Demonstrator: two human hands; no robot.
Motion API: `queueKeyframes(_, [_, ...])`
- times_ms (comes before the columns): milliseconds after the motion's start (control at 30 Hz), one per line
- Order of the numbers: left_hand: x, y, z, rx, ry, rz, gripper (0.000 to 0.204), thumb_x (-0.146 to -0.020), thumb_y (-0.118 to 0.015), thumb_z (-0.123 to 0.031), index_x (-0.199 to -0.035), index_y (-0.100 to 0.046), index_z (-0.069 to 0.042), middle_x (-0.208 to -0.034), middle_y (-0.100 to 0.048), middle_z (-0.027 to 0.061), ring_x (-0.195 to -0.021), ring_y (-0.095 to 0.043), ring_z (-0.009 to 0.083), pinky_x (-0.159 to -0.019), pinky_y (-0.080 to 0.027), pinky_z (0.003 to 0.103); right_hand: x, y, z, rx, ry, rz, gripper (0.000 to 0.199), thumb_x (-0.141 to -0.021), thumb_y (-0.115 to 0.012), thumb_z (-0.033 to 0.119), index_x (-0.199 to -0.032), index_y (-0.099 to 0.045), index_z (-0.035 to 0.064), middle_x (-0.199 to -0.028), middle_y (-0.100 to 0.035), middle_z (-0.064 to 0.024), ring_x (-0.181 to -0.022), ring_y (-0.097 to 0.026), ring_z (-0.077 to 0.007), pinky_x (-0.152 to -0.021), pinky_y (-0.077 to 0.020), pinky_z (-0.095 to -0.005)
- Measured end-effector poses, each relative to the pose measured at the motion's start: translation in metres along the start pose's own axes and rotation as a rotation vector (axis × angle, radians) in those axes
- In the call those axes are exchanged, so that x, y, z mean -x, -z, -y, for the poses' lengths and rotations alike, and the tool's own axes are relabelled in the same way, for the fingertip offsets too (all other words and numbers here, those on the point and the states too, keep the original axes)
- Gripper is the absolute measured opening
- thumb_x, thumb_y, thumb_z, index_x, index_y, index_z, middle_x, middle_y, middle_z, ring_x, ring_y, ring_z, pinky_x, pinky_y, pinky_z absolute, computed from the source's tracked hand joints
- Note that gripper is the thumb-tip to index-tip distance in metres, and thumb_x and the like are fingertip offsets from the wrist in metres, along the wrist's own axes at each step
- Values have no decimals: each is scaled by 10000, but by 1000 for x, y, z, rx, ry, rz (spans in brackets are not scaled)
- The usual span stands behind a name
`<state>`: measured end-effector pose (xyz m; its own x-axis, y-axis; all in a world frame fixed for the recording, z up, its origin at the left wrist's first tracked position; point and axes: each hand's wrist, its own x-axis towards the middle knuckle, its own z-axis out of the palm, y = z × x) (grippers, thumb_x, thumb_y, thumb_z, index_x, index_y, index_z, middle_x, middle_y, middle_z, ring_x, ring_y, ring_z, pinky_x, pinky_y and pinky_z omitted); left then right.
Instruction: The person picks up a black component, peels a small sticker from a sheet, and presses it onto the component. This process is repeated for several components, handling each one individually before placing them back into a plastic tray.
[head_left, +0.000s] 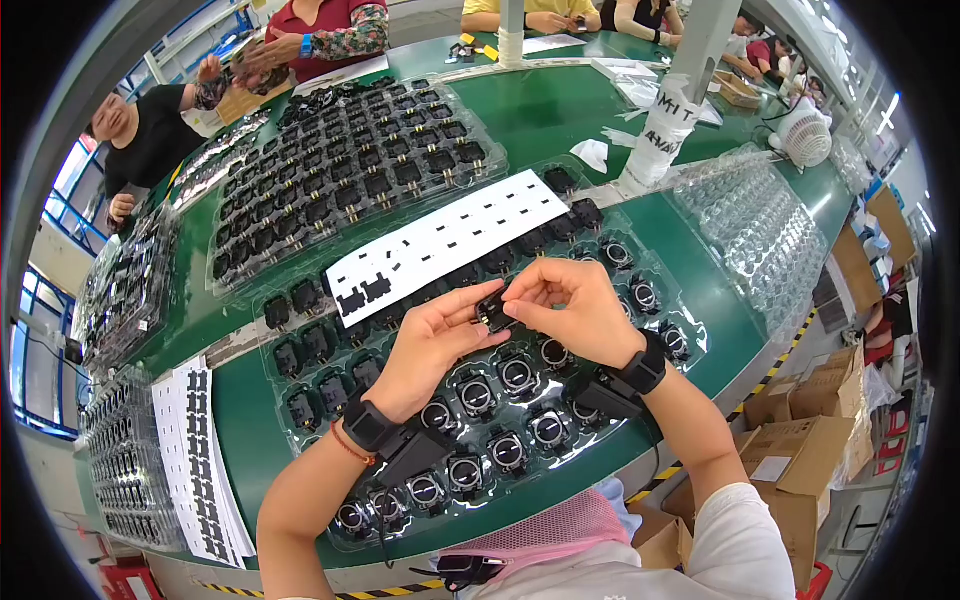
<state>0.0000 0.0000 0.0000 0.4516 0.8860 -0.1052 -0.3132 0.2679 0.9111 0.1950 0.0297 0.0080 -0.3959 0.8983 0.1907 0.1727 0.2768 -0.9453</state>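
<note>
A small black plastic housing [491, 312] with shiny metal contacts is held above the tray in front of me. My left hand [425, 345] grips it between thumb and fingers. My right hand [572, 308] is closed in a pinch at the housing's right end, and its fingertips cover part of it. Below both hands lies a clear plastic tray [690, 312] filled with black housings, several of them with round ringed faces on the near side. Just beyond it, a white sheet [425, 268] carries small black pieces in rows. Both wrists wear black straps with boxy modules.
A large clear tray [490, 150] of black parts lies farther back. Empty clear trays [750, 230] are stacked at right, near a wrapped post [665, 130] and white fan [805, 137]. Another sheet [180, 440] lies at left. Cardboard boxes [800, 450] stand beside the table; co-workers sit across.
</note>
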Motion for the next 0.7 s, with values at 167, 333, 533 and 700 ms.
queueKeyframes(167, [-12,-12,7,-7,-23,26,436,-863,-513,1,-1292,-439,36,-1243,-523,124,-1151,-510,196,-989,-430,402,10,15,1,134,79,-71,99,-769,-700,78,-846,-666,26,-731,-665,-38,-668,-614,-56,-601,-498,-214])
queueKeyframes(333, [6,5,-4,-214,-88,-97,500,-856,-546,-108,-1302,-403,70,-1309,-468,154,-1205,-469,255,-1013,-398,387,-13,-18,-15,35,273,-129,170,-654,-663,175,-708,-642,16,-651,-636,-146,-592,-635,-224,-550,-496,-322])
queueKeyframes(533, [5,-24,2,-192,-47,-77,463,-904,-564,-127,-1315,-421,35,-1292,-475,156,-1143,-483,263,-988,-415,368,3,-13,-21,-121,266,-197,57,-580,-651,39,-591,-606,5,-551,-604,-94,-507,-606,-195,-475,-466,-280])
queueKeyframes(700, [3,-9,-1,-261,-64,-105,451,-906,-562,-140,-1304,-434,30,-1270,-489,159,-1139,-494,264,-964,-442,372,-7,-17,-22,-152,330,-223,50,-563,-646,43,-562,-602,21,-553,-602,-84,-507,-603,-197,-472,-461,-270])
